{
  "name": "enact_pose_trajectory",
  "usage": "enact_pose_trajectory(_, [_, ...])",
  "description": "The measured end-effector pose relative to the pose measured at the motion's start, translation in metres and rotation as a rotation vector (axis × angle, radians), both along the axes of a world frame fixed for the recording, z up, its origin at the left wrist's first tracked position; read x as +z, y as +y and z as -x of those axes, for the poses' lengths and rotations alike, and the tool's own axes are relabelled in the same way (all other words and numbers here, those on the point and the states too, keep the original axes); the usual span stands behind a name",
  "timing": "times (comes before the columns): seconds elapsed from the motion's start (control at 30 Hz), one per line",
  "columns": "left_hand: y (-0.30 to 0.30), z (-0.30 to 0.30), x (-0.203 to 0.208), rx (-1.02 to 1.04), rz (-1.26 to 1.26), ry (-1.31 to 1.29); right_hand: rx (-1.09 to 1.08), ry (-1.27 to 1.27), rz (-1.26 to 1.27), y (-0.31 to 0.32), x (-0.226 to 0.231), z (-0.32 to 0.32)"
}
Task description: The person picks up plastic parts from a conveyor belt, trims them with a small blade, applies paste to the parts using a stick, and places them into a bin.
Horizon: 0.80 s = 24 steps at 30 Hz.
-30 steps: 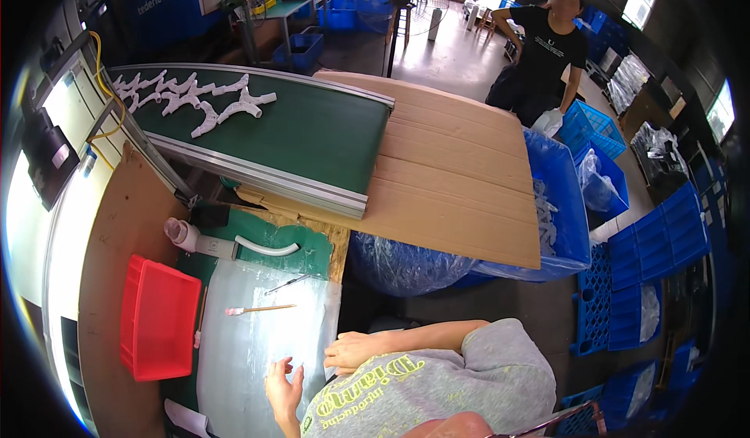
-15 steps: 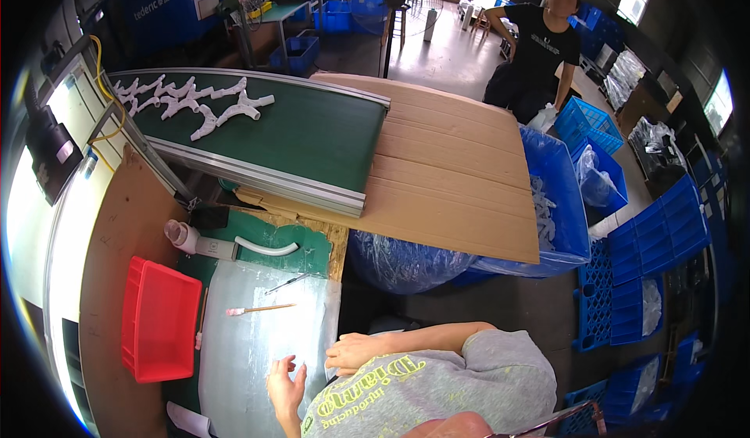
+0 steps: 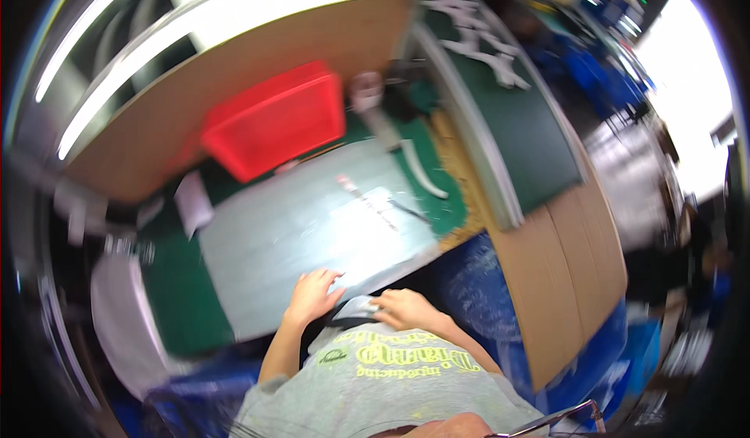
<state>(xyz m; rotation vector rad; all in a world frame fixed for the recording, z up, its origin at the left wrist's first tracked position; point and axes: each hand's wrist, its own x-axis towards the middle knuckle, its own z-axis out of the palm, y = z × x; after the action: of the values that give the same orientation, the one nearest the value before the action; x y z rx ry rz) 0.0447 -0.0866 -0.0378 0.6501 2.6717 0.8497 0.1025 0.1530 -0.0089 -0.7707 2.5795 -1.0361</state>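
Observation:
My left hand is at the near edge of the worktable, fingers apart and holding nothing. My right hand rests at my waist by the hem of my grey shirt, its fingers loosely stretched and nothing visible in them. A pale sheet covers the table in front of me. On it lie a thin stick with a pinkish end and a slim dark tool, both blurred. A white curved tube lies past them on the green mat.
A red bin stands at the back against a brown board. To the right, a green conveyor carries white branched pieces. Cardboard slopes from its end over blue plastic. A white piece lies left.
My view has swung left, so the worktable now fills the middle and the conveyor stands at the right. Both hands stay near my waist; the left remains open.

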Motion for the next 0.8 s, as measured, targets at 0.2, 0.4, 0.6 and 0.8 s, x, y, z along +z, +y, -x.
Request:
enact_pose_trajectory(0.2, [-0.028, -0.043, -0.028, 0.27, 0.051, -0.072, -0.024, -0.257, -0.045, 0.006, -0.047, 0.048])
enact_pose_trajectory(0.4, [-0.042, -0.065, -0.047, 0.369, 0.024, -0.134, -0.188, 0.119, -0.311, -0.001, -0.128, 0.105])
enact_pose_trajectory(0.6, [-0.039, -0.059, -0.049, 0.376, 0.046, -0.244, -0.616, 0.09, -0.447, -0.003, -0.166, 0.165])
enact_pose_trajectory(0.8, [-0.02, -0.029, -0.042, 0.298, 0.041, -0.127, -0.599, -0.037, -0.356, 0.007, -0.17, 0.176])
